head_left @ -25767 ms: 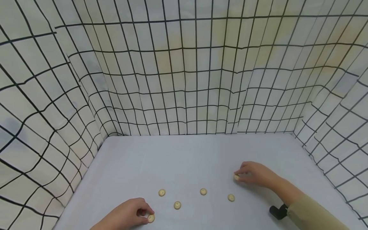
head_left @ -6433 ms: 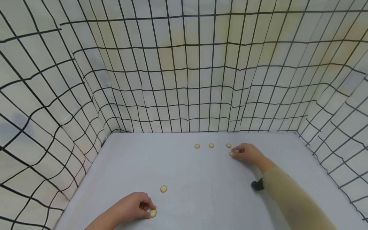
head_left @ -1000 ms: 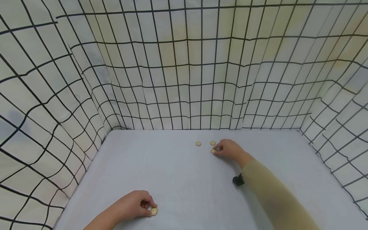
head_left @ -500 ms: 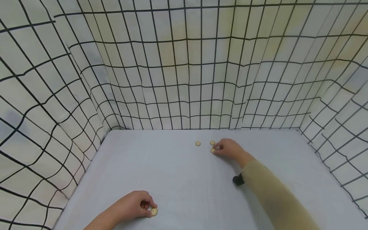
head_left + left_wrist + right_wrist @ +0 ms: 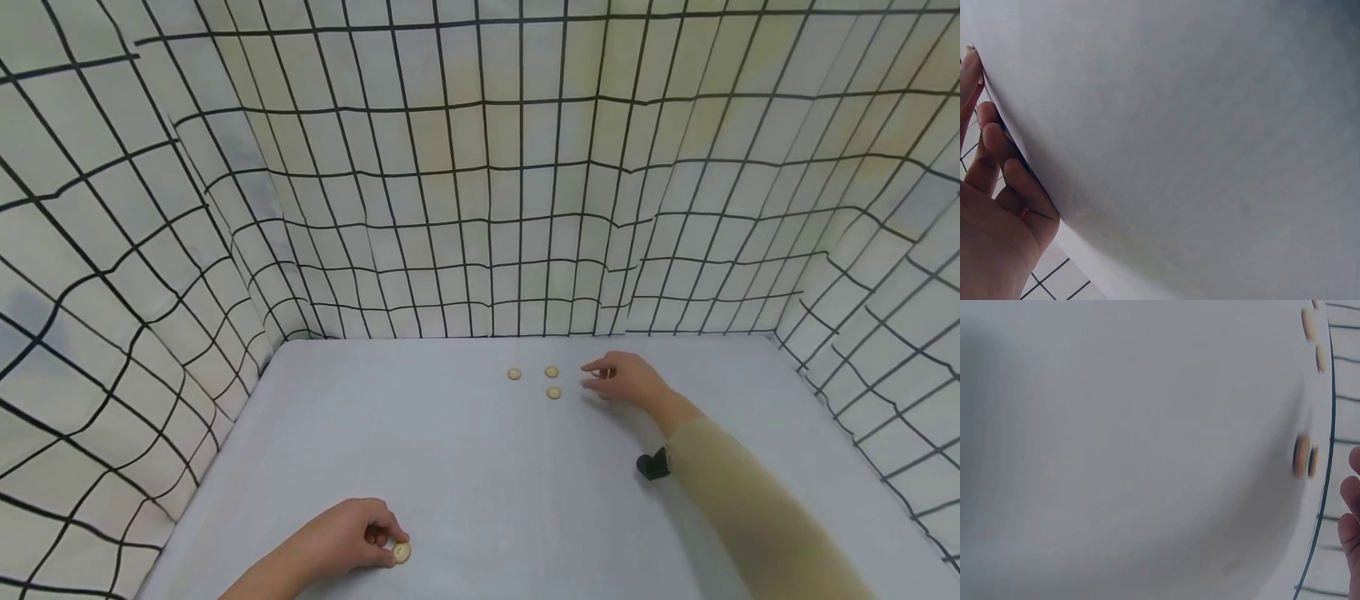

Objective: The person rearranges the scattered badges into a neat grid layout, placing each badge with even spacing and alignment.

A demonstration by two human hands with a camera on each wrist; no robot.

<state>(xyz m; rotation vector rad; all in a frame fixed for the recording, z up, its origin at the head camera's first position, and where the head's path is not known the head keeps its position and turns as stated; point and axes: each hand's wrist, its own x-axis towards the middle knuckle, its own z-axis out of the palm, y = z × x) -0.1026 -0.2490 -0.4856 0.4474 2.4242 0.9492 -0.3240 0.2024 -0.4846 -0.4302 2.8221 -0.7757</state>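
My left hand pinches a round cream button near the front of the table; in the left wrist view the fingers of this hand show at the left edge. Far back, my right hand hovers with thumb and forefinger apart, holding nothing. Just left of it lie a front button, a button behind that and a further button. More buttons are mostly hidden by the right hand; the right wrist view shows a near button and another close behind it.
A white cloth-covered table spreads under both hands. Walls of black-lined white sheeting rise at the back and both sides. A small black device sits at the right wrist, by the beige sleeve.
My right hand has let go of a button in front of another and moved right. Since the earliest frame, the scattered buttons have come to the back. The left hand keeps its button.
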